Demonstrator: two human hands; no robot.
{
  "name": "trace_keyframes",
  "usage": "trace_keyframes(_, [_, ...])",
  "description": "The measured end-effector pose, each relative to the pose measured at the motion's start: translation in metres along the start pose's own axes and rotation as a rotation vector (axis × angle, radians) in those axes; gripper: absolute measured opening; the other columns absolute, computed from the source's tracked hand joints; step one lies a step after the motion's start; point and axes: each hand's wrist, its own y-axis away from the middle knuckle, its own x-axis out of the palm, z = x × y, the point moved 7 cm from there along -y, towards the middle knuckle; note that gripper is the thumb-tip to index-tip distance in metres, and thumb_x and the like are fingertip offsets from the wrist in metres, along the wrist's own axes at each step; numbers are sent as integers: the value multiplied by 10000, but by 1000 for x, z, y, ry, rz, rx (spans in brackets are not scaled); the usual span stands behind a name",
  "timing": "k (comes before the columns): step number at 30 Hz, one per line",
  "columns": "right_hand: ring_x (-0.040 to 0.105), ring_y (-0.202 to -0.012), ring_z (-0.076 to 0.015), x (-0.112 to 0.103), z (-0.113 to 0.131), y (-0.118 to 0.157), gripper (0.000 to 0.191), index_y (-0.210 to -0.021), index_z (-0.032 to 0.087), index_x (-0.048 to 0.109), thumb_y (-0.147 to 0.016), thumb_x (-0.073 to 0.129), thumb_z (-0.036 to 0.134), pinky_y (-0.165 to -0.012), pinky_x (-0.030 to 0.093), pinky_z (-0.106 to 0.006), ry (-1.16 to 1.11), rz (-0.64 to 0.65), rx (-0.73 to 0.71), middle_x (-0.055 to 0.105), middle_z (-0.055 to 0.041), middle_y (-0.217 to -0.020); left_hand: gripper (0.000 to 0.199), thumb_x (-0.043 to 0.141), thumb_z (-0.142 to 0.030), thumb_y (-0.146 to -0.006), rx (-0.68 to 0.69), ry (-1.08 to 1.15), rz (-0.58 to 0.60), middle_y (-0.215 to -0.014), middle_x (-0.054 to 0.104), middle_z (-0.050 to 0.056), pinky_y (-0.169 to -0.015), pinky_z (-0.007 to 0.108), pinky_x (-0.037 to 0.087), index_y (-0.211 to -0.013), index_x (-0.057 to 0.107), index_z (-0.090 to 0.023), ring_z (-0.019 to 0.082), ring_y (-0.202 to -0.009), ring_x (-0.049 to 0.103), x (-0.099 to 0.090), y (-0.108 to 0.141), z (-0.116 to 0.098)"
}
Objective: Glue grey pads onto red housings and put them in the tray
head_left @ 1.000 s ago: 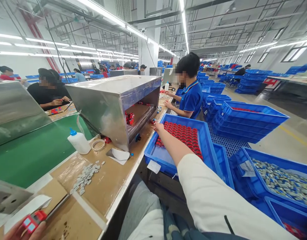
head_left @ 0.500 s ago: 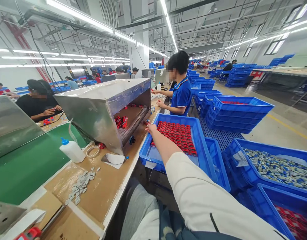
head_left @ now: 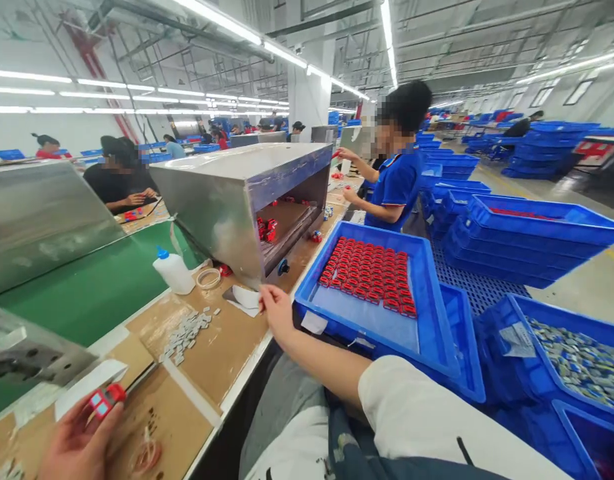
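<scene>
My left hand [head_left: 84,433], at the lower left over the brown bench top, holds a red toy car [head_left: 107,400] with light blue windows between thumb and fingers. My right hand [head_left: 275,308] is above the bench edge, its thumb and fingertips pinched together; whatever they hold is too small to make out. Just left of it lies a white paper piece [head_left: 245,297]. Small grey parts [head_left: 187,335] are scattered on the bench between my hands. A blue tray [head_left: 361,327] with rows of red toy cars [head_left: 369,273] stands right of my right hand.
A metal hood [head_left: 207,207] stands over the bench, with red parts inside. A white bottle [head_left: 174,272] and a tape roll [head_left: 209,279] are beside it. A person in a blue shirt [head_left: 394,183] works beyond the tray. Stacked blue crates [head_left: 527,247] stand at the right.
My right hand has drawn back from beside the hood's far end to the near bench edge. My left hand has come into view with the red car. The view has shifted left.
</scene>
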Motion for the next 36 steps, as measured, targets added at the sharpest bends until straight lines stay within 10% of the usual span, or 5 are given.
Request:
trace_keyframes(4, [626,-583,-115,84,-36,70,382,-1033,213,809,-818,802,528,-563,565,-261,43,518,165,697,13,-739,641,964,-453,-541,-93,211,59,-1159,814,-7,-1043,497,621,-1124,744,-304,311,-1111,770,1,8,15])
trace_keyframes(11, [743,-723,-173,175,-104,111,464,-883,172,745,-658,940,528,-695,620,-287,32,705,444,779,-50,-789,818,1004,-450,-589,-79,373,199,-1200,785,150,-1070,526,588,-1273,648,-176,297,-1091,772,11,4,51])
trace_keyframes(36, [711,-881,-224,179,-91,134,266,-907,234,783,-972,697,477,-735,596,-344,456,1019,-168,764,-76,-924,612,918,-289,-725,5,259,259,-1152,789,100,-853,368,648,-1294,709,-200,216,-917,767,23,7,62])
